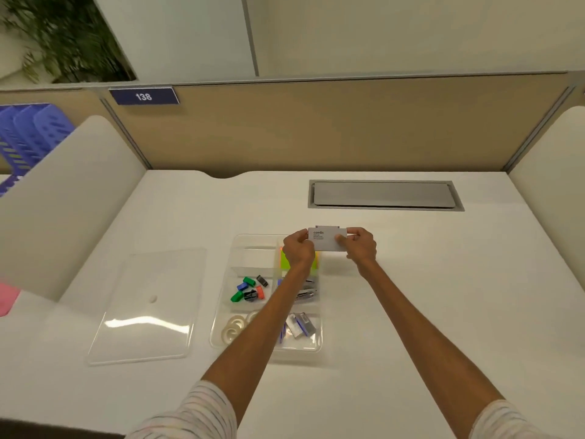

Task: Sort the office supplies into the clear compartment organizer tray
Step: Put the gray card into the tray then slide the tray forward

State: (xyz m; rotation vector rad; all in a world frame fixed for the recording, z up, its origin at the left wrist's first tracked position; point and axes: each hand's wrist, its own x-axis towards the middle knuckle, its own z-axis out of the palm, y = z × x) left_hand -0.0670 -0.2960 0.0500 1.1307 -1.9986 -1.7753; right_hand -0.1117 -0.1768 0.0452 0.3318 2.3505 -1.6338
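A clear compartment organizer tray point(222, 315) sits on the white desk in front of me. Its compartments hold coloured binder clips point(248, 289), tape rolls point(234, 326), neon sticky notes point(285, 260), metal clips point(306, 293) and small boxes point(300, 324). The far left compartment point(253, 256) looks bare. Just above the tray's far right corner, a small white box point(326, 240) with dark print is gripped at both ends. My left hand point(297, 248) pinches its left end and my right hand point(361, 245) its right end.
The tray's clear lid point(145, 305) lies flat to the left of the tray. A grey cable hatch point(384, 194) is set into the desk at the back right. Padded white dividers point(69, 198) flank the desk. A pink object point(8, 299) shows at the left edge.
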